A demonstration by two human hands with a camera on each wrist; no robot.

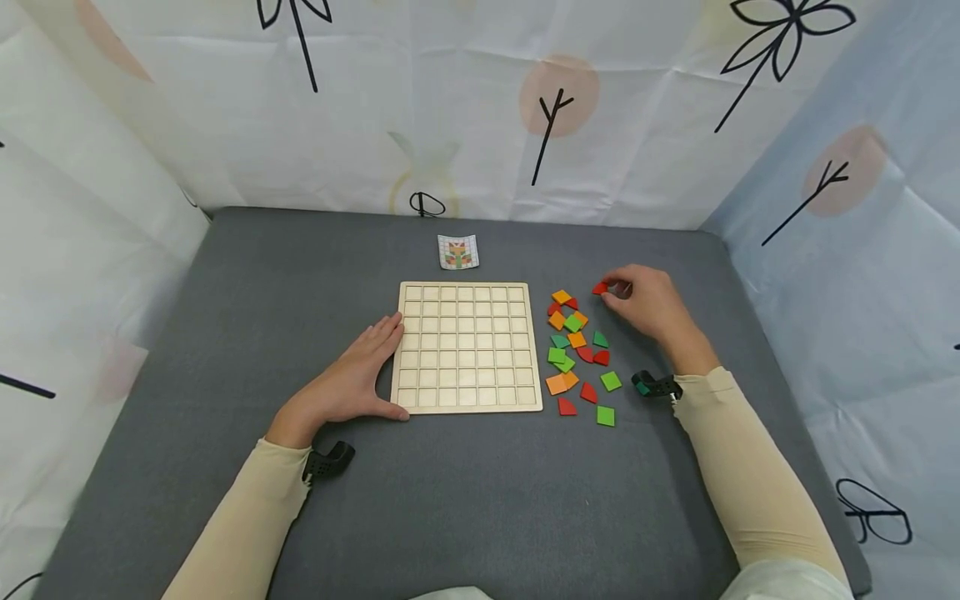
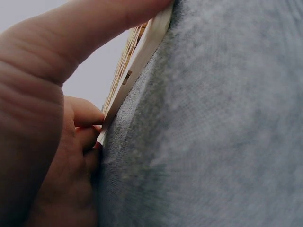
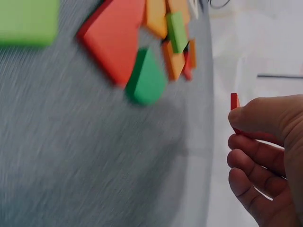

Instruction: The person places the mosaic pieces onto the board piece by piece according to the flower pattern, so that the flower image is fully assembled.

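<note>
My right hand point(image 1: 648, 304) pinches a small red tile point(image 1: 600, 288) between thumb and fingertips, beyond the loose tiles. Seen from the right wrist, the red tile point(image 3: 234, 113) stands on edge at the thumb tip. A square wooden grid board point(image 1: 467, 347) lies on the table. My left hand point(image 1: 348, 375) rests against it, fingers stretched along the left edge and thumb at the near left corner. In the left wrist view, the board's side point(image 2: 137, 71) shows between thumb and fingertips. No tiles lie in the board's squares.
Loose red, orange and green tiles, among them a lime-green square point(image 1: 606, 416) and a dark green piece point(image 3: 147, 78), lie right of the board. A small pattern card point(image 1: 458, 252) sits behind it. Printed cloth point(image 1: 465, 100) hangs around the grey table point(image 1: 465, 500).
</note>
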